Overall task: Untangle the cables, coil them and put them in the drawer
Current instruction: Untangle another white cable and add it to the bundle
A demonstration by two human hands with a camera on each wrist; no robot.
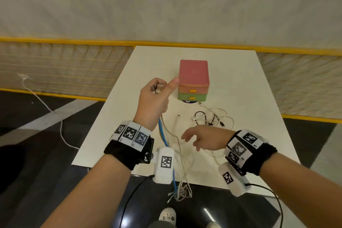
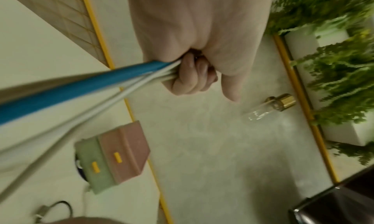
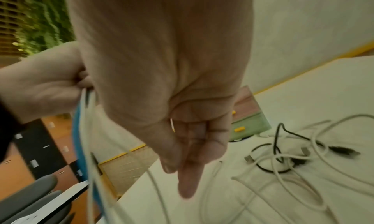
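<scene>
The left hand (image 1: pixel 154 98) is raised above the bench (image 1: pixel 259 83), its grip closed round a bundle of cables (image 1: pixel 167 136) (one blue, the rest white) hanging past the near edge. The right hand (image 1: pixel 202 138) hovers with slack fingers, gripping nothing, beside the tangle (image 1: pixel 212 117) before the drawer box (image 1: pixel 193 79).

Soft, even indoor light; the glossy dark floor (image 1: pixel 207 213) catches a bright glare streak. Both wrist views are motion-smeared (greenish too), and the head view bows at its edges.
</scene>
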